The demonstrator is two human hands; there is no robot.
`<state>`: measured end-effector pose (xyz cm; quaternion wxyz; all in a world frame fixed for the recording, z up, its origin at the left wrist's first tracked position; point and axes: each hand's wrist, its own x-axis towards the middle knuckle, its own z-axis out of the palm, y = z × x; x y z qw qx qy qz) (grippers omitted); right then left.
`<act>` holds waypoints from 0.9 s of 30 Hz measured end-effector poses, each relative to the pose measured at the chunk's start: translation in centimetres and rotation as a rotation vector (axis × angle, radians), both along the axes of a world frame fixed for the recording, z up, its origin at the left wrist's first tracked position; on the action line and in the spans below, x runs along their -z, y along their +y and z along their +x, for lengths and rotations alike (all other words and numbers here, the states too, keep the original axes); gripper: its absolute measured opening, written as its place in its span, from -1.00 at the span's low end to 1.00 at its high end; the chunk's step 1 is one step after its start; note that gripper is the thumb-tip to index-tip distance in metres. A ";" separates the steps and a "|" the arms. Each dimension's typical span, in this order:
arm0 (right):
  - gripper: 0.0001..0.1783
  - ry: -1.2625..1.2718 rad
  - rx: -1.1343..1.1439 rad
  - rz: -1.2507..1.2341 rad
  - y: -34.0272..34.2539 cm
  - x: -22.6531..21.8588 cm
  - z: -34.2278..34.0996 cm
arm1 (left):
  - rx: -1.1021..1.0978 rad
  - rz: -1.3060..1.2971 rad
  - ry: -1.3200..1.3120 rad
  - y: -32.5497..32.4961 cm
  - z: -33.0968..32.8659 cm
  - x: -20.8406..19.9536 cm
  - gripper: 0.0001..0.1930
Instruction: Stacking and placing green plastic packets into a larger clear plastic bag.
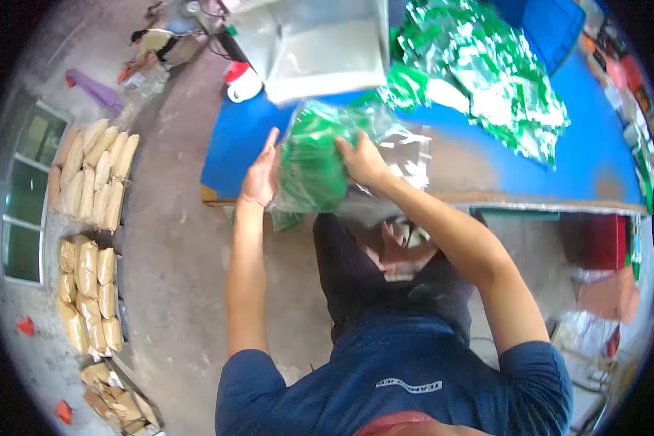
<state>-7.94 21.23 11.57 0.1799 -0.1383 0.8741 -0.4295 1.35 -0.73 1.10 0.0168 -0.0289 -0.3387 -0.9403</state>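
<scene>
Green plastic bundle (312, 171), lengthwise fore-and-aft, far end toward silver tray (330, 62)

The bag (312, 171) over the table's (596, 156) near edge is clear, glossy, creased plastic. The table's top is matt blue, with dull brown, worn-looking patches. Toward its far side, the tray (330, 62) looks like smooth, softly shining metal, and the packets (501, 73) are shiny, crinkled film. Left of the table, the floor (174, 291) is matt and stained.
</scene>
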 end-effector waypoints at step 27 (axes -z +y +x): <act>-0.60 -0.473 -0.342 -0.428 0.2 -3.3 10.0 | -0.061 -2.170 0.360 -14.3 1.8 -12.1 -0.12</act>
